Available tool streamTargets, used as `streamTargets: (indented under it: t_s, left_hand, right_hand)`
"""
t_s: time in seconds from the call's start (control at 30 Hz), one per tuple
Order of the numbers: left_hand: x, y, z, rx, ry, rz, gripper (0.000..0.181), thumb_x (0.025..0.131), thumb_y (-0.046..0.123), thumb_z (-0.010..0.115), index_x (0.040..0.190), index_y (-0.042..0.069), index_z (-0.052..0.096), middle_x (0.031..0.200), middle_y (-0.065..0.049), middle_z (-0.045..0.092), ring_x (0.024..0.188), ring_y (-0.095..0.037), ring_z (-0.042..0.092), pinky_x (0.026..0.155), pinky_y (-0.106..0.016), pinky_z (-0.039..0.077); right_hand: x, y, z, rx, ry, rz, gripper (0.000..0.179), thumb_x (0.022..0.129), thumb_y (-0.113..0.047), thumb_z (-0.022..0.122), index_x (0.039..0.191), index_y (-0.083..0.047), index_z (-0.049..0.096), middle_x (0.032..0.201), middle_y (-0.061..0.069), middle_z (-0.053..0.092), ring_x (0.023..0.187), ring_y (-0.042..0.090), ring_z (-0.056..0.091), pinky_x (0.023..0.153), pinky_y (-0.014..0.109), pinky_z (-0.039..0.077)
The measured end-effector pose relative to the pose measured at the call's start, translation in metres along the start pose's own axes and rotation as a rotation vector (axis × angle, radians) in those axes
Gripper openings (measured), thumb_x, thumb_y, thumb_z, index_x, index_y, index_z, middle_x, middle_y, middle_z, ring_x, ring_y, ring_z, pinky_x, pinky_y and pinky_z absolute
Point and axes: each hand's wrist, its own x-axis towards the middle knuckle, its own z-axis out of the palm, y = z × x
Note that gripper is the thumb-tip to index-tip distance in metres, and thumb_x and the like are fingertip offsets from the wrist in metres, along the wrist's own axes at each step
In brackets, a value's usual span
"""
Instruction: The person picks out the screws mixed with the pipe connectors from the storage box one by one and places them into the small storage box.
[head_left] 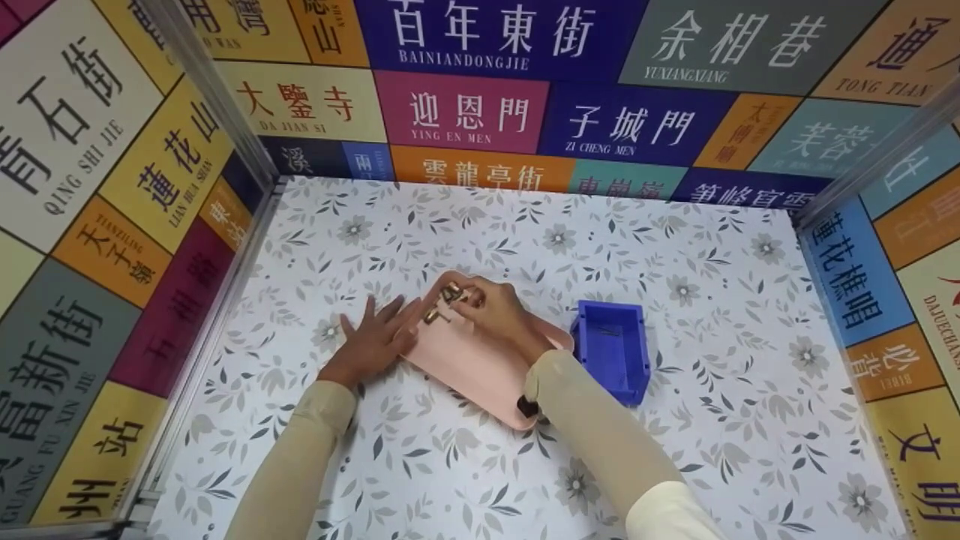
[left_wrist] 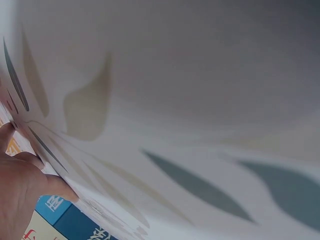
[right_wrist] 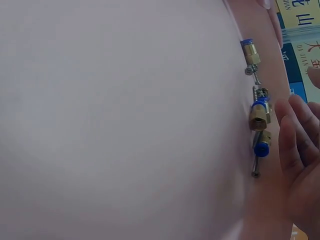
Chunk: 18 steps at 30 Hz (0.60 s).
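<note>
The right hand [head_left: 499, 307] reaches over the far left end of the tray, its fingers bent and lowered among small metal parts; its own wrist view cuts part of the hand off at the edge, so whether the grip is clamped on a piece cannot be told. Those parts are brass fittings [right_wrist: 258, 120] with blue collars and several silver screws [right_wrist: 256, 167], lying in a loose cluster in the tray, just beside the fingers. The left hand [head_left: 373, 341] lies at the tray's left edge, fingers spread apart, its grip holding nothing, with fingertips by the rim. The pink tray [head_left: 465, 367] is shallow and round-cornered, set slantwise on the bench, and most of its floor toward the person is bare. Close to its right side stands a blue bin [head_left: 611, 311] with a few thin, dark pieces on its floor, too small to make out. Beige sleeves [head_left: 285, 457] cover both forearms, and a small black object [head_left: 527, 406] shows beside the right cuff. Under everything, the bench [head_left: 712, 315] has a white covering printed with grey flowers and leaves. Panels [head_left: 465, 112] of coloured blocks bearing Chinese characters and romanised names stand along the back and both sides.
</note>
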Motion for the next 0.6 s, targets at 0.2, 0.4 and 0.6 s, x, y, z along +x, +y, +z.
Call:
streamTargets:
  t_s: [0.2,0.4,0.6]
  left_hand:
    - [0.000,0.000,-0.001,0.006,-0.002,-0.014,0.057,0.106,0.064,0.027,0.160,0.053,0.012,0.172,0.008,0.016,0.157,-0.046,-0.008,0.110,-0.082,-0.013]
    - [0.000,0.000,0.000,0.003,-0.001,-0.012,0.058,0.105,0.066,0.025,0.160,0.052,0.012,0.173,0.007,0.015,0.157,-0.046,-0.008,0.110,-0.082,-0.014]
    - [0.001,-0.001,0.002,0.009,0.002,-0.014,0.058,0.105,0.067,0.024,0.160,0.053,0.012,0.172,0.009,0.015,0.157,-0.046,-0.009,0.110,-0.081,-0.014]
  right_hand:
    - [0.002,-0.001,0.008,-0.041,-0.033,0.021,0.045,0.092,-0.028,0.078,0.129,-0.004,0.069,0.078,0.004,0.074,0.061,0.009,0.064,0.061,0.026,0.054]
    - [0.002,-0.004,0.017,-0.084,-0.006,0.086,0.045,0.092,-0.029,0.078,0.130,-0.007,0.069,0.074,0.001,0.070,0.059,0.007,0.059,0.056,0.023,0.049]
    - [0.002,-0.006,0.021,-0.170,0.017,0.124,0.040,0.091,-0.031,0.079,0.124,-0.011,0.071,0.074,-0.001,0.070,0.063,0.009,0.061,0.057,0.025,0.049]
